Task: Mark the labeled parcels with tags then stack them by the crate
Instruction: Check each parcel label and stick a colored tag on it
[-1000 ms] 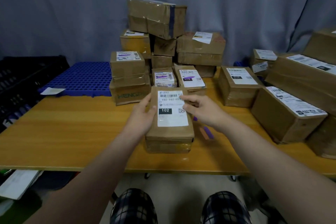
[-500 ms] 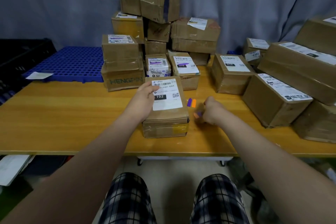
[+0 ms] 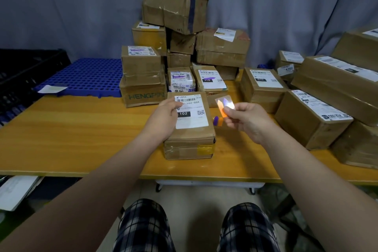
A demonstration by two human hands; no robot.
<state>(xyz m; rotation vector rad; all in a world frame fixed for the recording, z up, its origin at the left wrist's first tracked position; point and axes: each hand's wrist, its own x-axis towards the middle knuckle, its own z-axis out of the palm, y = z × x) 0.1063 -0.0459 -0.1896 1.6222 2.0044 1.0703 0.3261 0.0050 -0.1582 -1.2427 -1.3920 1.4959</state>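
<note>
A small brown parcel [image 3: 190, 139] with a white label reading 102 lies on the wooden table [image 3: 71, 129] in front of me. My left hand [image 3: 163, 118] rests on its left top edge, fingers lying on the label. My right hand [image 3: 245, 120] is raised just right of the parcel and pinches a small clear sheet of tags [image 3: 224, 104] with orange and purple strips. More orange and purple tags [image 3: 218, 121] lie on the table beside the parcel.
A pile of labelled parcels [image 3: 173, 47] rises behind. Larger boxes [image 3: 311, 118] crowd the right side. A blue perforated pallet [image 3: 88, 75] and a black crate [image 3: 24, 71] sit at the far left. The table's near left is bare wood.
My right hand has left the label, dipped to the table beside the parcel and come up holding the tag sheet. My left hand stays on the parcel.
</note>
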